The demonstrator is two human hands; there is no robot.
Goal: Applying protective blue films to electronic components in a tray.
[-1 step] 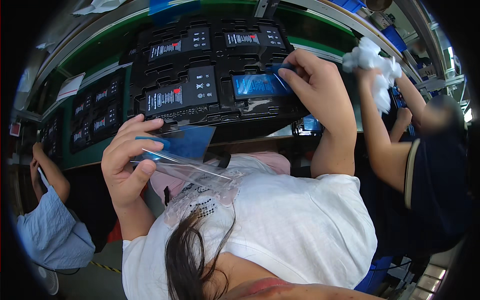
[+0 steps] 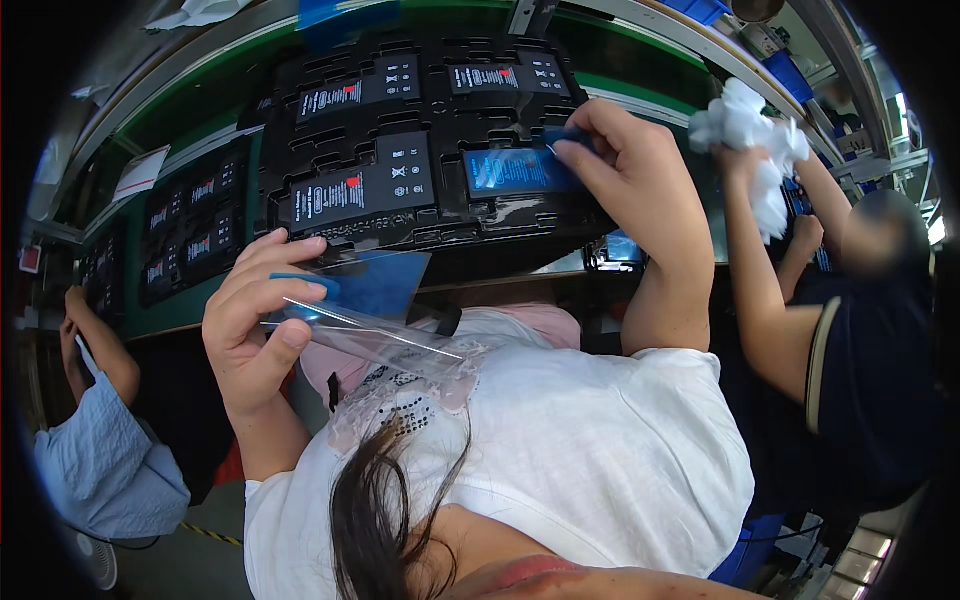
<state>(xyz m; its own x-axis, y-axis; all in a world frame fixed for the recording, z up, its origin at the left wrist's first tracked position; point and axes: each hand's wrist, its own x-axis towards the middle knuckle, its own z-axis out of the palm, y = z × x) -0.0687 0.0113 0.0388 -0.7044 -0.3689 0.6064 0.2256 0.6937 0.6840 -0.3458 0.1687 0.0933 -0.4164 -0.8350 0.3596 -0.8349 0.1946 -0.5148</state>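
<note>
While pinching the corner of a blue protective film point(image 2: 520, 168) on a battery cell seated in the black moulded tray point(image 2: 420, 215), appears to be mid-peel, by judgement the film-stripping step; right hand point(image 2: 630, 175) reaching over the tray's right side, thumb and forefinger pressed together on the film's right edge, remaining fingers curled; film lying flat over the cell, lifted only at the pinched corner as far as can be told; left hand point(image 2: 262, 325) held off the bench, near the chest, fingers closed loosely round a bundle of clear and blue film strips point(image 2: 365, 305), thumb clamping them against the forefinger; next move likely calls for a steady pull across the cell, low and even, keeping the neighbouring labelled battery point(image 2: 360, 188) undisturbed; beside, a co-worker's hand point(image 2: 750, 150) clutching a white cloth.
</note>
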